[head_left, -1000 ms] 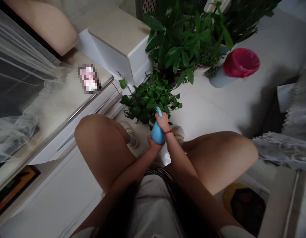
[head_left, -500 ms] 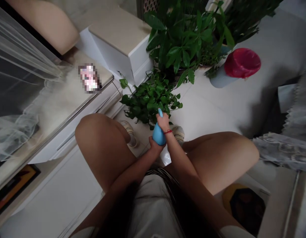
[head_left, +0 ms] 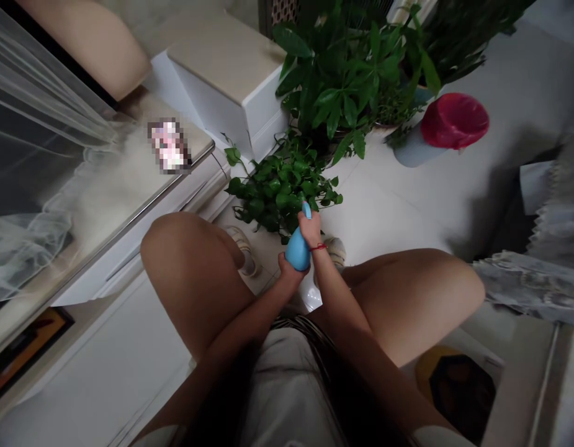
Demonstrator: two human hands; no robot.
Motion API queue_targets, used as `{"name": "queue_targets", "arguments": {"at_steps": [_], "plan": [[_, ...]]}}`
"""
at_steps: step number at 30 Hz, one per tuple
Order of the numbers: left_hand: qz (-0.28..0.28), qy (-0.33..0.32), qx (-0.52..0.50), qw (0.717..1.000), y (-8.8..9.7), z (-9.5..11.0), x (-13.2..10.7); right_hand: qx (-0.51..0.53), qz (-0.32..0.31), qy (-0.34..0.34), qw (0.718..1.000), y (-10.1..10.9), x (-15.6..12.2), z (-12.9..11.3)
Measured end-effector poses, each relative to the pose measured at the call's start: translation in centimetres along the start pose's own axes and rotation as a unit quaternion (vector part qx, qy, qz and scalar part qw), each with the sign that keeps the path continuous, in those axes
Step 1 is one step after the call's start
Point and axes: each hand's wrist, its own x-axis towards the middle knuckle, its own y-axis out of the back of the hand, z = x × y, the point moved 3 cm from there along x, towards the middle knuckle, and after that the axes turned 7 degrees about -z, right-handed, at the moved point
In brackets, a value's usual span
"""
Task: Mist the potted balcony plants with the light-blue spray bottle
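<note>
Head camera gives me both of the person's hands low in the middle of my feed, joined on one blue bottle (head_left: 296,250). I see the right hand (head_left: 309,230) wrapped round its neck, near the light-blue lever (head_left: 306,210) at the top, with a red bracelet (head_left: 318,247) on the wrist. The left hand (head_left: 290,267) cups the bottle's lower end, though its fingers are mostly hidden from me. The bottle is tilted, between the knees, its top towards a leafy green plant (head_left: 282,186) on the floor; from this angle I can't tell whether the lever touches the leaves.

For lettering, I get plain blue on the side of the bottle facing me; its far side is hidden. On the cabinet top (head_left: 123,180) at the left, a pixelated patch (head_left: 169,146) covers whatever could be read there. A framed picture (head_left: 33,347) at the lower left shows orange and dark shapes too dim for me to make out, and the markings on a yellow-and-black object (head_left: 458,388) at the lower right are equally murky to me. Past the leafy plant I have a larger plant (head_left: 349,81), with a grey bin (head_left: 412,151) in a red liner (head_left: 447,121) to its right.
</note>
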Motion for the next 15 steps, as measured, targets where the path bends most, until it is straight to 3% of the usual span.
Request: {"name": "queue_targets", "arguments": {"at_steps": [15], "plan": [[0.007,-0.016,0.009,1.000,-0.8,0.4,-1.3,0.006,-0.030,0.017,0.999,0.0,0.3,-0.3]]}}
